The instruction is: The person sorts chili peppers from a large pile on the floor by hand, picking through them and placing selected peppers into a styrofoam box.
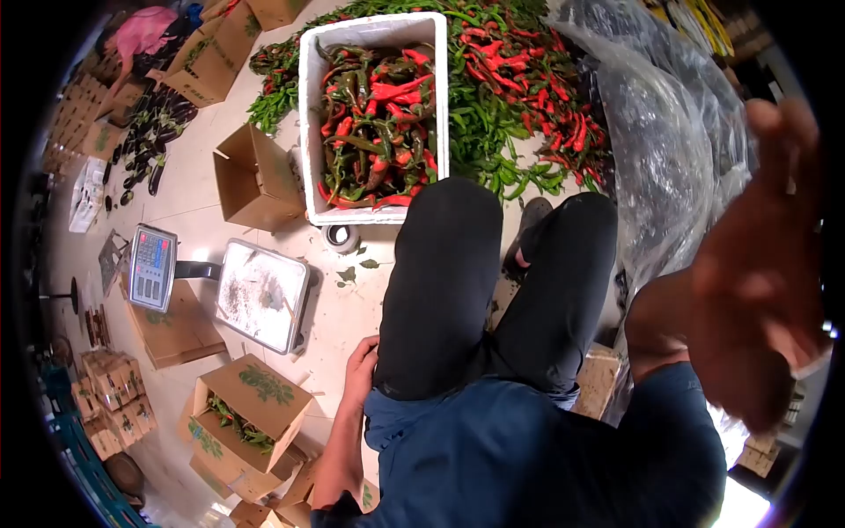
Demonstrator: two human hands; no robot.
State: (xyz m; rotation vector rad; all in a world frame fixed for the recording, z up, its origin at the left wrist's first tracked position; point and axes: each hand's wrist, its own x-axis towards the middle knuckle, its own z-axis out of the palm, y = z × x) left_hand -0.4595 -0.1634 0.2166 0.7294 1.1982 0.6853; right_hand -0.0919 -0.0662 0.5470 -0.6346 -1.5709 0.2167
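My left hand (361,365) rests against the outer side of my left thigh, with nothing visible in it; its fingers are partly hidden by the leg. My right hand (761,238) is raised close to the camera, large and blurred, so its grip does not show. Before my knees stands a white foam box (308,123) holding red and dark green chili peppers (374,132). Behind and right of it, loose green peppers (480,132) and red peppers (563,97) lie heaped on the floor. Neither hand touches the box.
Left of my legs are a platform scale (260,295) with its display (153,267), an open carton (255,180) and a carton with peppers (251,387). Eggplants (158,128) lie farther left, near a person in pink (145,31). Clear plastic sheeting (660,132) lies at right.
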